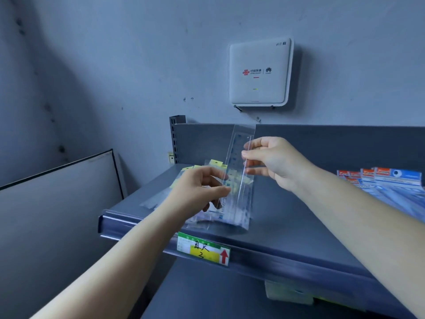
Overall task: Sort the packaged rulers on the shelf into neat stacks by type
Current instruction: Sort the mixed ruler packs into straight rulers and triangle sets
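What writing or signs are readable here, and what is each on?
"WiFi 7": top corner of the white wall router.
Two logos at the router's middle: wording too small.
Handwritten "3" under two handwritten characters, beside a red up arrow: shelf-edge price tag.
Ruler packages, red-and-blue packs: print blurred.

The packaged ruler [239, 171] was clear glossy plastic inside a transparent, shiny film sleeve. The shelf [299, 217] appeared as matt grey painted metal, its price label [203, 248] printed paper behind a glossy strip. The wall router [259, 72] was smooth white plastic.
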Demonstrator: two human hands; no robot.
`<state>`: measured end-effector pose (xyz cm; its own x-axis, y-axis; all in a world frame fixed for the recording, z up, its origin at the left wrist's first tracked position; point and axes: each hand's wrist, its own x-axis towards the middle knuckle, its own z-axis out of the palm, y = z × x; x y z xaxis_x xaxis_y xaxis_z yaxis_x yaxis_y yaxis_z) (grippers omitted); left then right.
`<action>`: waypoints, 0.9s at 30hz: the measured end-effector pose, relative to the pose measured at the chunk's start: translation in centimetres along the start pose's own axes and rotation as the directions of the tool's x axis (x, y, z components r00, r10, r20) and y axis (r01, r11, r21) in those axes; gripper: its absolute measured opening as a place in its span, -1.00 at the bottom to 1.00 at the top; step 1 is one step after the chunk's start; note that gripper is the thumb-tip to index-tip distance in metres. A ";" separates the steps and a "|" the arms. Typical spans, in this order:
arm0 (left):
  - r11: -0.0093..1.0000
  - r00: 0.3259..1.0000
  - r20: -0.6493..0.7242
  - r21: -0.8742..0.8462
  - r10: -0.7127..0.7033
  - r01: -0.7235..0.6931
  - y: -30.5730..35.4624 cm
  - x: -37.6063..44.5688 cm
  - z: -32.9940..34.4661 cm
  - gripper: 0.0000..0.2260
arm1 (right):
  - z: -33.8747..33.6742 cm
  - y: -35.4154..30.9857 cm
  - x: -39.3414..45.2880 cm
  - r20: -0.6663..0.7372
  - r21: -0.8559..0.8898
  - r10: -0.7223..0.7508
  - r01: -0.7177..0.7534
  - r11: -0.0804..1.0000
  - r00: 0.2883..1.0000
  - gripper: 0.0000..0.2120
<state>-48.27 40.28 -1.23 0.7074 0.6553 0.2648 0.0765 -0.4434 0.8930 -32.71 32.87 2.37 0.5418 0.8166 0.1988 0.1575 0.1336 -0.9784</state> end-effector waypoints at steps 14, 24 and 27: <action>0.937 0.976 -0.089 0.311 0.198 -0.161 -4.2 5.5 -6.8 -0.88 | 3.8 1.3 4.8 -0.252 -0.738 -0.121 -0.110 0.665 0.960 -0.51; 0.534 0.883 0.185 0.736 0.432 -0.416 -0.1 5.4 2.4 -0.78 | -5.0 1.1 -3.4 -0.145 -0.965 -0.334 -0.059 0.254 0.931 -0.81; 0.447 0.857 0.243 0.769 0.455 -0.456 1.8 4.3 6.6 -0.75 | -8.4 0.5 -6.7 -0.124 -0.991 -0.352 -0.097 0.092 0.928 -0.80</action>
<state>-40.45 38.22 -0.88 0.8118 0.2108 0.5446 0.2522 -0.9677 -0.0013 -29.33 22.76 0.99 0.5495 0.6412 0.5356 0.7801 -0.6234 -0.0541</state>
